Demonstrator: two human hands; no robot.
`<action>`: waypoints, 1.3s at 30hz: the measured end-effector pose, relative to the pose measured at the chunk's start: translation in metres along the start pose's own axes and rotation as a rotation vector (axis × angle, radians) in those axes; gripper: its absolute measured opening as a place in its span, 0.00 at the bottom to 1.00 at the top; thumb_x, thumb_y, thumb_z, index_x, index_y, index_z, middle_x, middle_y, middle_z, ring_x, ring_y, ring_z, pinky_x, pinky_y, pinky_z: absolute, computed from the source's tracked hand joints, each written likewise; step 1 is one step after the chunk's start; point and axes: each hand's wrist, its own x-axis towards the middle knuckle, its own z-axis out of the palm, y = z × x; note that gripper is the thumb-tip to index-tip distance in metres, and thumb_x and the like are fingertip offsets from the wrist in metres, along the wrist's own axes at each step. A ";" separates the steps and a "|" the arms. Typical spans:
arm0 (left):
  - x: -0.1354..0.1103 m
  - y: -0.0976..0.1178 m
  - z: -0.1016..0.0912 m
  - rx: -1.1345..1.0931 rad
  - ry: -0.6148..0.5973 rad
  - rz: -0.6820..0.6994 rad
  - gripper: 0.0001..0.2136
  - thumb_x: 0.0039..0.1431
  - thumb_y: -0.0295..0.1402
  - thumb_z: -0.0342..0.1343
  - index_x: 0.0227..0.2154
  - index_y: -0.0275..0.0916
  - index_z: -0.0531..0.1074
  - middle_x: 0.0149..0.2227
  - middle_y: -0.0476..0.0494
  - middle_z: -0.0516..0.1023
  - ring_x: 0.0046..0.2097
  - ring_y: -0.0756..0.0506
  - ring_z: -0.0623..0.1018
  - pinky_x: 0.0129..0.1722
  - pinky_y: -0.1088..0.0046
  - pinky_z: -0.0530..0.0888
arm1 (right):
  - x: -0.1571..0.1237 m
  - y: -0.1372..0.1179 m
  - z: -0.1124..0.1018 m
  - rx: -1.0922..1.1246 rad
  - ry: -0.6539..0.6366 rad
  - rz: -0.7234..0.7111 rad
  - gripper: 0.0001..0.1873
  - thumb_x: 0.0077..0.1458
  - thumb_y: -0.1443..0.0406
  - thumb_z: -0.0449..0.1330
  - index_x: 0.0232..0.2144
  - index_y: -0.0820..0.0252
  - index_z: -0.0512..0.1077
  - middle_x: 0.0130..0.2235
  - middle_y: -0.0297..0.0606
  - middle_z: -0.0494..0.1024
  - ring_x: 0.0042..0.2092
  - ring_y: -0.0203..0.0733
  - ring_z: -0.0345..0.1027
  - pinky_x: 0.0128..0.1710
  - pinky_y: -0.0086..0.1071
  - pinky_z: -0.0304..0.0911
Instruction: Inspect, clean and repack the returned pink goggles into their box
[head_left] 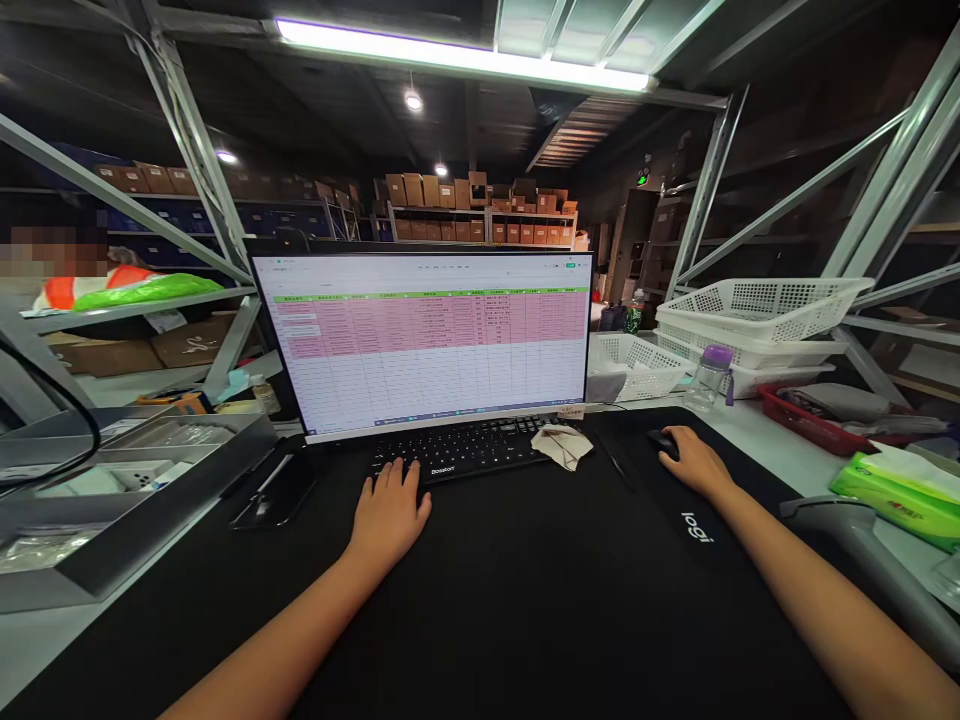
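My left hand lies flat with fingers spread on the left end of a black keyboard. My right hand is curled over a black mouse on a black desk mat. Behind the keyboard stands a monitor showing a spreadsheet with pink and green rows. A crumpled tissue sits at the keyboard's right end.
White perforated baskets and a clear bottle with purple cap stand at the right. A green tissue pack and a grey scanner handle lie nearer. A black phone and grey trays are at the left.
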 end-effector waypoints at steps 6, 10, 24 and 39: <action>0.000 0.001 -0.002 0.006 -0.006 0.003 0.26 0.68 0.36 0.47 0.65 0.28 0.65 0.66 0.24 0.65 0.67 0.30 0.66 0.64 0.49 0.65 | 0.000 0.000 0.000 0.003 -0.004 0.005 0.21 0.52 0.60 0.59 0.49 0.56 0.70 0.50 0.46 0.75 0.54 0.52 0.71 0.59 0.45 0.64; 0.000 0.001 -0.002 0.003 -0.001 -0.003 0.26 0.68 0.36 0.47 0.64 0.28 0.65 0.66 0.24 0.65 0.67 0.30 0.67 0.64 0.49 0.66 | 0.001 0.001 0.001 0.012 -0.005 0.001 0.21 0.52 0.60 0.58 0.49 0.57 0.69 0.51 0.47 0.74 0.56 0.53 0.69 0.61 0.45 0.63; 0.000 0.000 0.001 0.034 -0.001 0.006 0.26 0.68 0.37 0.45 0.64 0.29 0.65 0.66 0.24 0.65 0.66 0.31 0.67 0.63 0.50 0.66 | 0.001 0.000 0.002 0.023 0.015 -0.001 0.20 0.51 0.61 0.59 0.48 0.54 0.70 0.49 0.45 0.75 0.56 0.52 0.70 0.61 0.46 0.63; 0.000 -0.001 0.003 -0.007 0.017 0.004 0.26 0.67 0.37 0.46 0.64 0.29 0.65 0.66 0.24 0.65 0.67 0.31 0.67 0.64 0.49 0.65 | 0.000 0.005 0.004 -0.005 0.008 -0.002 0.22 0.53 0.59 0.58 0.50 0.55 0.70 0.51 0.45 0.74 0.55 0.52 0.70 0.59 0.45 0.65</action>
